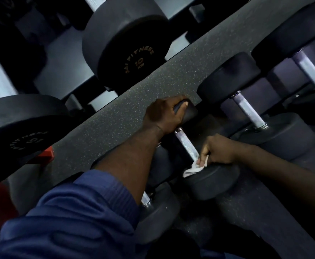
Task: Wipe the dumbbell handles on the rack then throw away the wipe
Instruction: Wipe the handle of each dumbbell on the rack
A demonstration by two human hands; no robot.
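left hand (164,116) grips the dumbbell head (191,112); right hand (219,150) pinches the wipe (194,169) against the handle (185,143) between both hands.

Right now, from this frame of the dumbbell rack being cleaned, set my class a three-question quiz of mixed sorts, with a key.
1. Which hand pinches the white wipe at the dumbbell handle?
2. The left hand grips: A) the handle; B) that dumbbell's far head; C) nothing.
3. True or false: the wipe has already been thrown away.
Key: 1. the right hand; 2. B; 3. false, it is at the handle's near end.
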